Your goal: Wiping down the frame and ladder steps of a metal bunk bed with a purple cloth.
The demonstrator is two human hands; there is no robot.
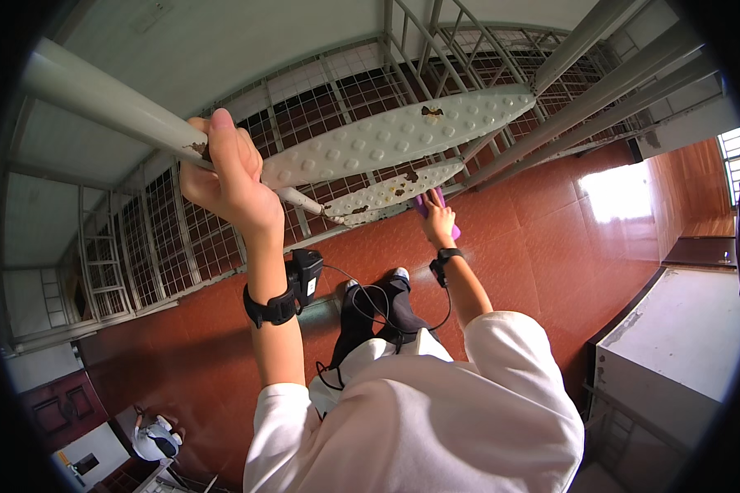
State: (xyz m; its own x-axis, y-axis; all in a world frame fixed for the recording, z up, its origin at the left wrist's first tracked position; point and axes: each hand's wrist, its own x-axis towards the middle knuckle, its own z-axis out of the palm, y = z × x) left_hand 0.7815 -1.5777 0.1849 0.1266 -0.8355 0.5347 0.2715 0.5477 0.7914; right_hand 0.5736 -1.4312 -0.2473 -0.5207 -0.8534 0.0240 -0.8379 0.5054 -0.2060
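My left hand (pixel 231 175) grips a pale metal post (pixel 117 111) of a bunk-bed frame, with the thumb pointing up, beside the near end of the upper ladder step (pixel 370 138). That step is studded sheet metal with chipped, rusty paint. Lower down, my right hand (pixel 438 219) holds a purple cloth (pixel 456 232) against or close to the edge of a lower studded step (pixel 394 188); contact is hard to tell. Its fingers are spread over the cloth. Black straps with devices and cables sit on both wrists.
Wire-mesh bed bases (pixel 166 228) stretch behind the steps, with metal rails (pixel 592 92) at the right. A white block-like structure (pixel 672 333) stands at the lower right. Another person (pixel 155 439) is low to the red tiled floor (pixel 222 357) near a dark red door (pixel 65 410).
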